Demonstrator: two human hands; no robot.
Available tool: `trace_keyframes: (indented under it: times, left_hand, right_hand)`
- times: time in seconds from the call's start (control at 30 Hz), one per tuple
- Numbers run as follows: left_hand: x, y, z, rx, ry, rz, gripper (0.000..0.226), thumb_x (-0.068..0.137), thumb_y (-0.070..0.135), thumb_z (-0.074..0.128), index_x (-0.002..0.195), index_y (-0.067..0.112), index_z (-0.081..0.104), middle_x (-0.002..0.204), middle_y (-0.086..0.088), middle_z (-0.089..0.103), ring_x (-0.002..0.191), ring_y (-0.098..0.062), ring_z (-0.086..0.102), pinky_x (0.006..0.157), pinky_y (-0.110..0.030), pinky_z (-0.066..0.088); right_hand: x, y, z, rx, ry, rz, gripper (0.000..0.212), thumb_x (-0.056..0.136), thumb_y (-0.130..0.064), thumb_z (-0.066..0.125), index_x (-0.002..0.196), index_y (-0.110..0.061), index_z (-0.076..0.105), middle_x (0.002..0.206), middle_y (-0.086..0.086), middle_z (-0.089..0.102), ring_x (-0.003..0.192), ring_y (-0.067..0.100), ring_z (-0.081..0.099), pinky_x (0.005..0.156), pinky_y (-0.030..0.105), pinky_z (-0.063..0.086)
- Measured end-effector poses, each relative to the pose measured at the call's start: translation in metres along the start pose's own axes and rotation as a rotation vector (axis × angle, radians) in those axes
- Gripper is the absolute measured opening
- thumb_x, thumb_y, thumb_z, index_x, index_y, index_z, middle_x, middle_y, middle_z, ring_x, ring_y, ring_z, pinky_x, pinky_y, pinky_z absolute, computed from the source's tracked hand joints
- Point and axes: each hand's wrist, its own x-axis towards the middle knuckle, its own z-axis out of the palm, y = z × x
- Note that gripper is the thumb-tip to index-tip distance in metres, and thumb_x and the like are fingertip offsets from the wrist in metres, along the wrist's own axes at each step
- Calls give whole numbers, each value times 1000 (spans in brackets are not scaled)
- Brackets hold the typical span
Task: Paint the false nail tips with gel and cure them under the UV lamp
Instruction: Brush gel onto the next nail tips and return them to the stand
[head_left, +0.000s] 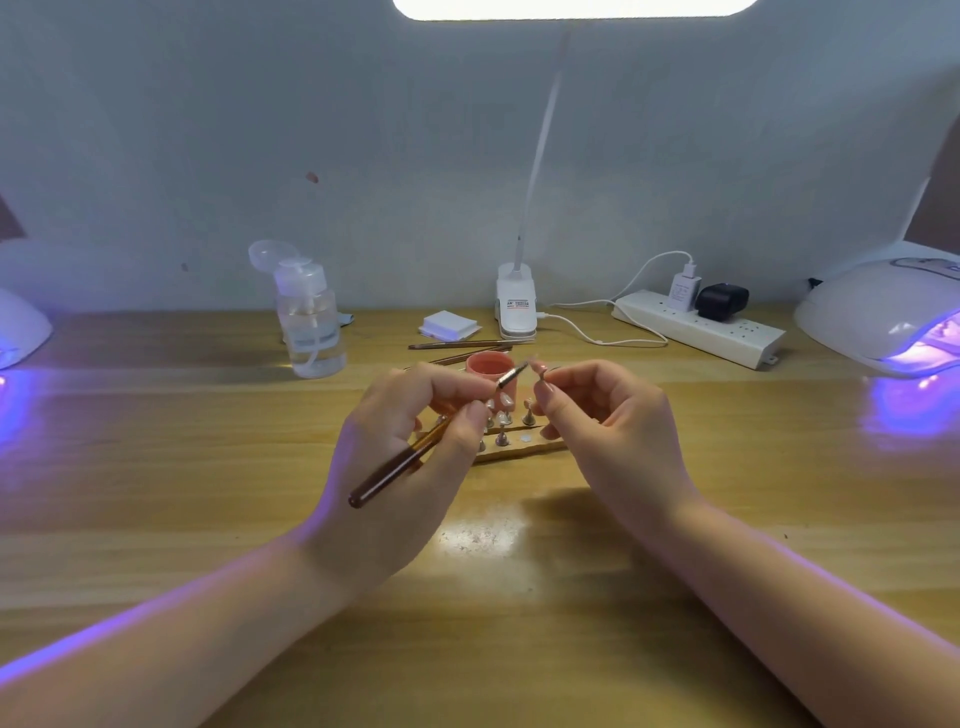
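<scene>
- The left hand (415, 431) is gripping the brush (439, 434) like a pen, angling its bristles toward the nail tip (541, 368) for a controlled stroke.
- The right hand (597, 415) is pinching that tip's stand, raising it above the wooden holder (524, 448) for a closer view.
- The pink gel pot (488, 364) is sitting just behind, within dipping reach.
- The UV lamp (883, 317) is glowing at the surface's (519, 623) right edge, probably ready for curing.

Head view, forward-down, close over table (156, 519)
</scene>
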Motion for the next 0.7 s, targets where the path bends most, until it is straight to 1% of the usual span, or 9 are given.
trace_keyframes:
  times: [0.07, 0.17, 0.23, 0.33, 0.43, 0.5, 0.63, 0.7]
  left_hand:
    - [-2, -3, 0, 12, -26, 6, 15, 83, 36, 51, 90, 33, 64, 87, 17, 66, 89, -5, 58, 75, -9, 37]
    - [-3, -4, -1, -11, 7, -7, 16, 83, 37, 50, 88, 30, 64, 84, 15, 66, 85, -6, 58, 73, -11, 38]
    - [-2, -2, -1, -22, 33, -16, 16, 86, 40, 51, 93, 35, 64, 85, 17, 67, 83, -2, 57, 72, -7, 37]
    - [-1, 0, 1, -10, 7, -18, 16, 85, 43, 52, 95, 41, 65, 91, 19, 68, 86, 2, 56, 74, -6, 37]
    - [-2, -2, -1, -18, 17, -36, 16, 82, 41, 51, 89, 36, 65, 88, 15, 68, 88, -3, 58, 74, -8, 37]
    - [-2, -1, -2, -41, 34, -47, 16, 83, 41, 51, 89, 36, 65, 87, 13, 69, 88, -7, 59, 74, -10, 38]
    - [-1, 1, 0, -4, 13, -6, 15, 86, 41, 53, 94, 38, 65, 90, 21, 68, 88, -1, 58, 74, -9, 38]
    - [-2, 1, -1, 4, 0, -28, 15, 84, 41, 51, 90, 37, 64, 88, 18, 69, 86, -4, 59, 72, -12, 40]
  right_hand:
    - [0, 0, 0, 13, 7, 5, 4, 86, -18, 71, 86, -21, 70, 76, 3, 72, 71, 28, 67, 70, 52, 55]
    - [1, 1, -1, 14, 21, -2, 3, 86, -18, 71, 87, -20, 70, 76, 3, 72, 71, 30, 66, 70, 53, 54]
    - [1, 1, -1, -13, 9, -25, 5, 86, -16, 71, 88, -20, 70, 76, 1, 72, 69, 29, 66, 69, 53, 54]
    - [0, 3, -1, -52, -8, -58, 9, 86, -15, 71, 89, -23, 69, 77, -3, 72, 68, 25, 66, 68, 51, 54]
    - [1, 5, -1, -78, 14, -65, 12, 86, -14, 72, 86, -26, 68, 76, -5, 71, 67, 19, 66, 69, 48, 55]
    - [3, 6, -1, -98, 21, -72, 11, 86, -14, 72, 87, -25, 69, 77, -7, 71, 67, 16, 66, 69, 46, 55]
    - [4, 7, -3, -127, 36, -95, 11, 86, -14, 72, 90, -24, 70, 77, -12, 70, 68, 14, 66, 68, 45, 54]
    - [4, 7, -3, -139, 35, -101, 10, 87, -15, 71, 91, -23, 70, 77, -13, 69, 68, 14, 65, 67, 44, 54]
